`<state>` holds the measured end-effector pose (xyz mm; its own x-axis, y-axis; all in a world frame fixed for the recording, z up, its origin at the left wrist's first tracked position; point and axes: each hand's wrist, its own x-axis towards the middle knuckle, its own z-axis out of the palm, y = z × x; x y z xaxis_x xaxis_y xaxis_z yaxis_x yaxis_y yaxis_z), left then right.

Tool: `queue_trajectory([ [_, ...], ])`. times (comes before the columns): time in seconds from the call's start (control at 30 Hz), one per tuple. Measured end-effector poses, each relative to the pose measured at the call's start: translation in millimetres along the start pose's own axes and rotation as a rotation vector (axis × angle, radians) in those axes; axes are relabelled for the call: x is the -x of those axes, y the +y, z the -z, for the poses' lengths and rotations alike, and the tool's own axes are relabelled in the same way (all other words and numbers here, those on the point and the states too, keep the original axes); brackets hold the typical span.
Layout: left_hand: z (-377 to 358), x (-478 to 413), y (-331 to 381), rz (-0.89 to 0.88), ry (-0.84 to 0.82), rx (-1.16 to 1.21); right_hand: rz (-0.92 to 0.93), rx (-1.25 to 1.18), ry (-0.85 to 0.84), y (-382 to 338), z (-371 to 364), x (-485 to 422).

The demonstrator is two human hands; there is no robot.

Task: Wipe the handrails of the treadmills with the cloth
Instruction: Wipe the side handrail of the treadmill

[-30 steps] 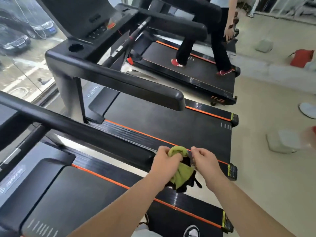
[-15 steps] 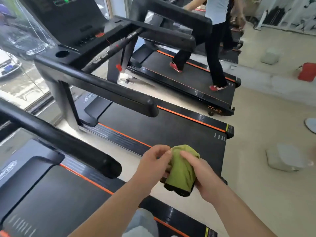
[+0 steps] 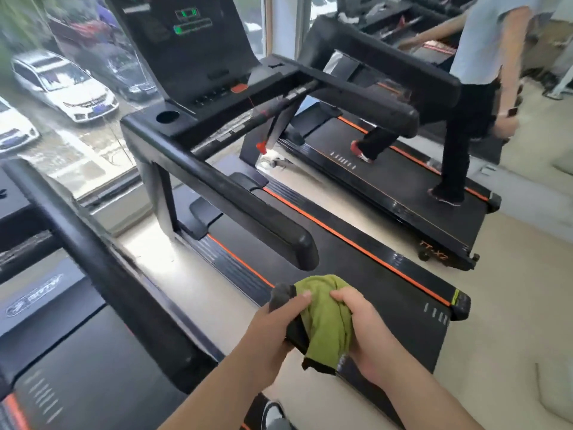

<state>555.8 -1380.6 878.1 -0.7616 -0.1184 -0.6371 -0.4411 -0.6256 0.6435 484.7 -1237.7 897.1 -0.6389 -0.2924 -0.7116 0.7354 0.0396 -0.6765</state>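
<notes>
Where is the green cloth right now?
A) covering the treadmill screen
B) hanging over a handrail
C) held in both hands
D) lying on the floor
C: the left hand and the right hand both grip the bunched green cloth between them.

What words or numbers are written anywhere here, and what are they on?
"TT-X2": orange, on the side frame of the far treadmill.
Logo on the nearest treadmill's motor cover: too blurred to read.
Green console display: too blurred to read.
Number plate of the white car: too blurred to read.
</notes>
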Motion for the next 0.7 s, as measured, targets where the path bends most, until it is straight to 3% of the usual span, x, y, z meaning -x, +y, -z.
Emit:
queue_trajectory([
  [0.27, -9.9, -40.2, 74.7, -0.050, 0.251, 0.041, 0.192, 0.530, 0.134, -80.5, -38.2, -62.9],
  [0.53, -24.5, -78.4, 149.3, -0.186, 0.398, 0.202, 0.375, 0.788, 0.001, -156.4, -71.8, -139.3],
  [0.7, -61.3, -130.8, 186.6, -0.256, 0.348, 0.363, 0.367, 0.772, -0.296, -217.0, -78.4, -198.6],
])
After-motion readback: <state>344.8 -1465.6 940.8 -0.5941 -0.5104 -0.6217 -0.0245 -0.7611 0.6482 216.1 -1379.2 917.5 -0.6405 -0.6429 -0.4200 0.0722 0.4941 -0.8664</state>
